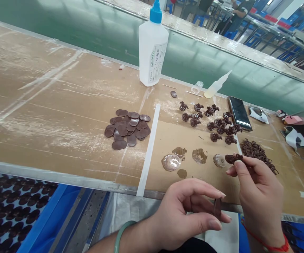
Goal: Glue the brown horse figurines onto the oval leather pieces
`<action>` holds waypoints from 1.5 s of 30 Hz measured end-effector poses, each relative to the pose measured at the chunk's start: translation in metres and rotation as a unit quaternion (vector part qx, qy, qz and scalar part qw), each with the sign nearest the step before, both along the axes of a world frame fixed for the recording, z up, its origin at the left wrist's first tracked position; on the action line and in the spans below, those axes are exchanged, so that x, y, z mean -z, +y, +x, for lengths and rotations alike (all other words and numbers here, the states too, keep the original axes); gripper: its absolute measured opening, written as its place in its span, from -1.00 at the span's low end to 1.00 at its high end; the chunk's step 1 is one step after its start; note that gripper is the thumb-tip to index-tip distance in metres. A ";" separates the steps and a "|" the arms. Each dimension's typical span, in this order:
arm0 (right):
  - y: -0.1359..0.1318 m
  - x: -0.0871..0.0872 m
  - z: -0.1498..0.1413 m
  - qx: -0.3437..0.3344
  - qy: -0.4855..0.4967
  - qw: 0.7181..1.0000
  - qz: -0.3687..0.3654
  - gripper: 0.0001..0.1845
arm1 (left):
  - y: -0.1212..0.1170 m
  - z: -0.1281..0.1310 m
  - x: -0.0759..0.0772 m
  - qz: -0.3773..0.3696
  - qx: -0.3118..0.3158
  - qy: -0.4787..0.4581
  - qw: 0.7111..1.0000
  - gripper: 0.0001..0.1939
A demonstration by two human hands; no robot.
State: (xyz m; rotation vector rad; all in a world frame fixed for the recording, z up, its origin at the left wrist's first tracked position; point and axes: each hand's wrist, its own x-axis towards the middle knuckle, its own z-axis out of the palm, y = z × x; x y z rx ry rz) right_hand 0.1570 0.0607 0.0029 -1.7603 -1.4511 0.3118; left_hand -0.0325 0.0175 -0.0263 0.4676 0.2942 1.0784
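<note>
Pinched at the tips of the left hand (191, 207), thumb and fingers closed on it: a brown oval disc (217, 208), nearly edge-on, long axis close to upright in view, held at the workbench's near edge. Gripped between thumb and forefinger of the right hand (260, 186), above the workbench: a dark-brown piece (230, 159), jutting past the fingertips, long axis crosswise, free end toward the left end, close to a clear round piece (219, 160). Farther out on the scuffed brown workbench (49, 105): glue puddles (199, 156), a white tape strip (148, 151) running in from the near edge, a pile of brown oval discs (122, 129) left of it. Toward the far edge, rows of small brown figurines (215, 137), a phone (239, 113), a blue-capped glue bottle (152, 52). Beyond that edge, a green band (88, 38), then blue stools (231, 34) and a seated person (244, 10).
</note>
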 end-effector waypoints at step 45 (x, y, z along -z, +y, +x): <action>0.006 -0.022 0.021 0.024 -0.035 0.998 -0.041 -0.71 | -0.001 0.007 0.001 0.024 -0.062 -0.025 0.998 -0.59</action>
